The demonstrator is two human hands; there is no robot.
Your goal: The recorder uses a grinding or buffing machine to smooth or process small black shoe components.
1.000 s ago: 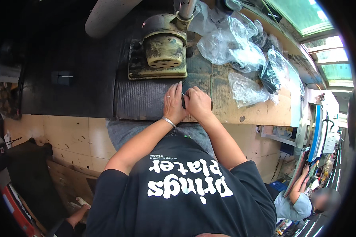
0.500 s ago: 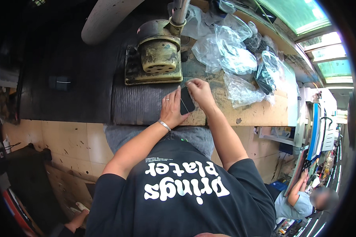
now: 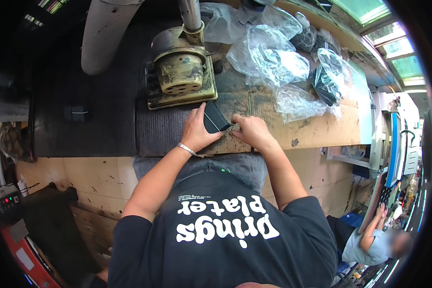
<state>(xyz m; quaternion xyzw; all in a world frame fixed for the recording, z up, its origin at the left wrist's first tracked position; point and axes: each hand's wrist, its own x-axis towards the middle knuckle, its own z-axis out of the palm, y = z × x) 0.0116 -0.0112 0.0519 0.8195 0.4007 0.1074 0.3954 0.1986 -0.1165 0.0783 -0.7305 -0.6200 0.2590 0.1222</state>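
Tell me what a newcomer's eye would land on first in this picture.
Probably the stained yellowish housing with holes, standing on the bench just beyond the hands, and the shiny clear plastic bags heaped to its right. Next, perhaps, the small black block with a pale line, between the left hand holding it and the right hand close by its right edge.

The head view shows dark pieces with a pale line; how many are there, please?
2: one piece in the left hand's grip, another piece on the dark bench, far left. Bags may hide more.
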